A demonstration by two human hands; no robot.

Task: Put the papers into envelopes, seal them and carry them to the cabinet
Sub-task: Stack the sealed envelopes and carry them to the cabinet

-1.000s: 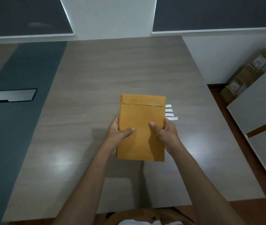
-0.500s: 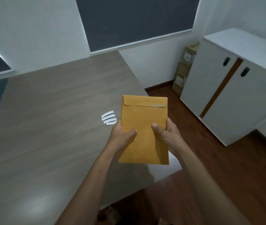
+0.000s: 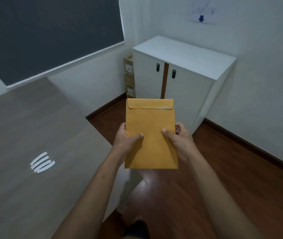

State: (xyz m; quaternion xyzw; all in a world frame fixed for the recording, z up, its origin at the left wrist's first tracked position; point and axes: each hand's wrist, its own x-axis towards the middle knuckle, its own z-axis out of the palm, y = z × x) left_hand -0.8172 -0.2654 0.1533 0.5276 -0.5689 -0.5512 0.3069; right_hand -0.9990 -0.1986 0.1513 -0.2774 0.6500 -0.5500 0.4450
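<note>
A brown envelope [image 3: 152, 131] with its flap folded down is held upright in front of me, over the wooden floor. My left hand [image 3: 128, 137] grips its left edge, thumb on the front. My right hand [image 3: 178, 137] grips its right edge the same way. Straight ahead stands a white two-door cabinet [image 3: 185, 69] with black handles, both doors closed. No loose papers are in view.
The grey wooden table [image 3: 33, 126] lies to my left, with several white paper strips [image 3: 41, 163] on it. Stacked cardboard boxes [image 3: 129, 76] sit between the cabinet and the wall. Dark wooden floor [image 3: 223, 169] stretches between me and the cabinet.
The view has swung right from the table to face the cabinet. The envelope, in both hands, has left the table and is now over the floor. The strips stay behind on the table.
</note>
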